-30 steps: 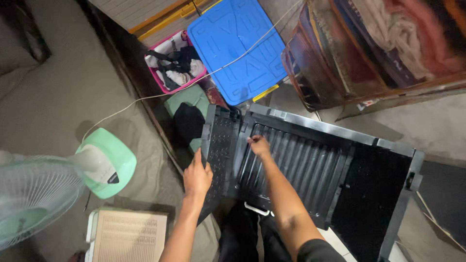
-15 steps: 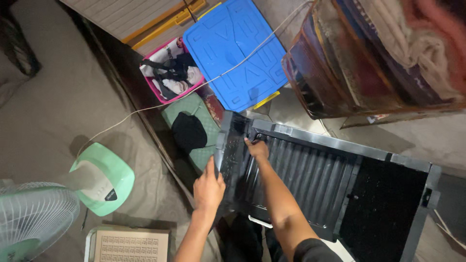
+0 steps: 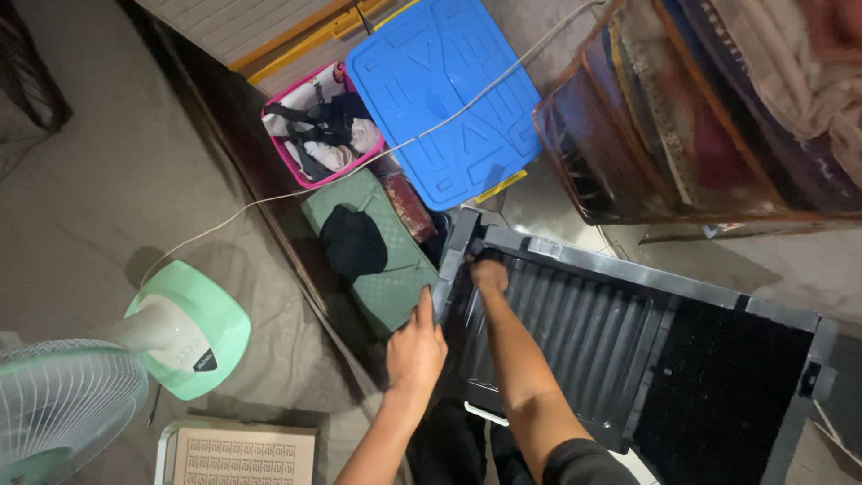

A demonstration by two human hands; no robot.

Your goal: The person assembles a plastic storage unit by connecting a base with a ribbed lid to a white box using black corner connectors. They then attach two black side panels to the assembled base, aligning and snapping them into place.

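Observation:
A dark grey ribbed plastic panel (image 3: 593, 332) with a frame lies in front of me, tilted toward the lower right. My left hand (image 3: 417, 348) presses flat against the panel's left edge, fingers pointing up. My right hand (image 3: 489, 272) reaches to the panel's upper left corner with its fingers curled on the ribbed face near the frame. Whether it grips the frame I cannot tell.
A green fan (image 3: 108, 377) stands at lower left, a cardboard box (image 3: 238, 456) below it. A green box (image 3: 377, 260) with a black cloth, a pink basket of clothes (image 3: 289, 162), a blue lid (image 3: 440, 99) and a white cable (image 3: 269, 199) lie beyond the panel. A brown crate (image 3: 575, 171) of fabrics stands upper right.
The camera view has shifted, so the panel and my hands sit further right and lower in frame. My hands stay at the panel's left edge and corner.

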